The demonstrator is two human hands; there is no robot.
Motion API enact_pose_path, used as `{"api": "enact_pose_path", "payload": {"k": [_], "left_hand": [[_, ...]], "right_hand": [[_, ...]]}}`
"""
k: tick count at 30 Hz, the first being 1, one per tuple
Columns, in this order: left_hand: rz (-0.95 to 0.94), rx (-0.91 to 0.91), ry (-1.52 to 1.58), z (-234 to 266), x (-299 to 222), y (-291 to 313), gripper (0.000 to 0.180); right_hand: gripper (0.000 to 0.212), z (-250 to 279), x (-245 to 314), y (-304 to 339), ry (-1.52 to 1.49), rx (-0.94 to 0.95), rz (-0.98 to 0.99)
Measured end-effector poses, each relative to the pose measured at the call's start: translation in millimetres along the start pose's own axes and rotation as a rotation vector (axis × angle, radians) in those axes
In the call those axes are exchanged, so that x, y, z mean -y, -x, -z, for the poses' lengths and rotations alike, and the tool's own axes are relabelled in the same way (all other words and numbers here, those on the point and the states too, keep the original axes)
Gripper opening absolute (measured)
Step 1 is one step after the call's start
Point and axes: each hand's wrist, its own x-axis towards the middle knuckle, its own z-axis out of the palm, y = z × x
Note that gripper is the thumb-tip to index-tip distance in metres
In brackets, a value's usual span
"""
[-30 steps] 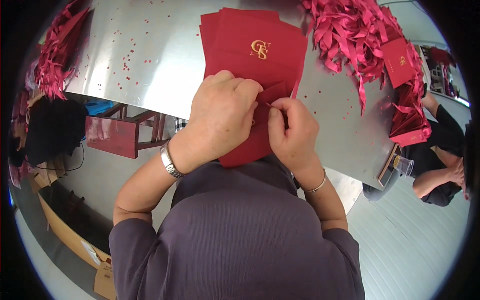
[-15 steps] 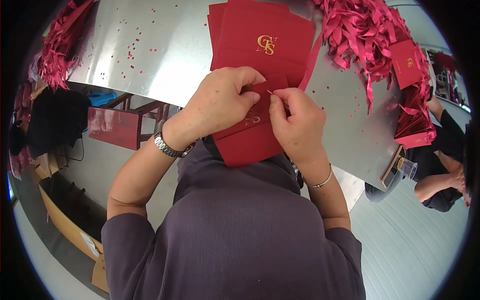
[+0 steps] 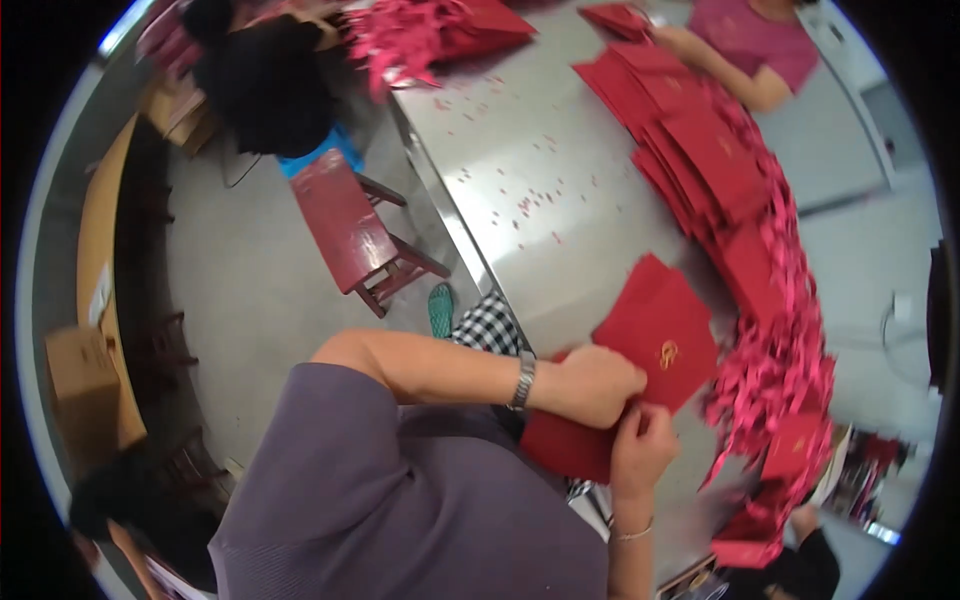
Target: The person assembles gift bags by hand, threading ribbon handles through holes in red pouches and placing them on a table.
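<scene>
in the head view, the red pouch point(image 3: 566, 446) slants, its bare end pointing down and a little left toward the person's lap, its other end running up and right beneath the hands. its long axis seems to follow that slant, though the left hand point(image 3: 598, 386) covers much of it, so the full length cannot be judged. the pouch lies under and just below-left of the left fingers point(image 3: 632, 378), and left of the right fingers point(image 3: 640, 416).

the left fingers are curled closed onto the pouch. on the right hand point(image 3: 646, 455), thumb and forefinger are pinched together close to the left fingertips; what sits between them is too blurred to tell.

just beyond the fingers, up and right, a stack of red pouches point(image 3: 640, 310) lies on the metal desk point(image 3: 530, 285), tilted, a gold emblem point(image 3: 669, 354) on its top face. farther right of the fingers, a long heap of pink ribbons point(image 3: 760, 375) edges the desk, with more red pouches point(image 3: 705, 160) farther up. small red scraps point(image 3: 535, 200) are scattered well above-left of the fingers. well left of them, a dark red stool point(image 3: 340, 215) stands on the floor point(image 3: 235, 265). a co-worker in a pink top point(image 3: 745, 40) is at the far end.
</scene>
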Motion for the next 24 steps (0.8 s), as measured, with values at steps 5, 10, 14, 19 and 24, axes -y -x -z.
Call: {"api": "enact_pose_path", "payload": {"k": [5,10,14,19,24], "left_hand": [[-0.144,-0.107,0.047,-10,7,4,0.010],[-0.162,-0.081,0.083,0,8,-4,0.012],[-0.185,-0.005,0.120,1,11,-6,0.018],[-0.215,0.115,0.225,3,10,-16,0.022],[-0.076,0.160,0.502,-12,20,-37,0.019]], "right_hand": [[0.011,-7,0,6,0.206,-0.057,0.167],[0.015,13,13,-7,0.056,0.033,0.055],[0.024,17,7,-15,-0.040,0.146,-0.064],[0.019,19,3,-7,-0.078,0.184,-0.071],[0.016,20,-1,8,-0.140,0.086,-0.101]]}}
